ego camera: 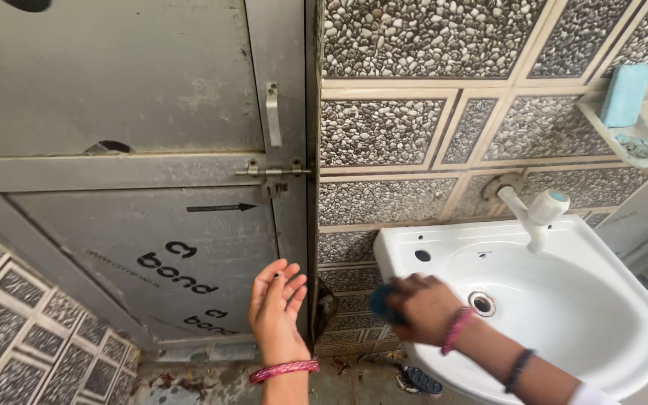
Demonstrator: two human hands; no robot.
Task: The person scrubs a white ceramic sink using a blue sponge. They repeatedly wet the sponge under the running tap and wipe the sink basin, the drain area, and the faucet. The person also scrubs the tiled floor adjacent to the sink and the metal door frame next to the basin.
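Pressing a dark blue scrubber (379, 301) against the front left rim of the white sink (564, 315), the right hand (423, 306) grips it with curled fingers and could slip off the wet edge, while the left hand (277, 300) hangs open, fingers loosely spread, holding nothing.

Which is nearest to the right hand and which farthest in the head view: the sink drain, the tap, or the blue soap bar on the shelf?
From the right hand, which is pressing a blue scrubber on the sink rim:
1. Sink drain, just to its right in the basin.
2. Tap, above right at the wall.
3. Blue soap bar, top right on the shelf.
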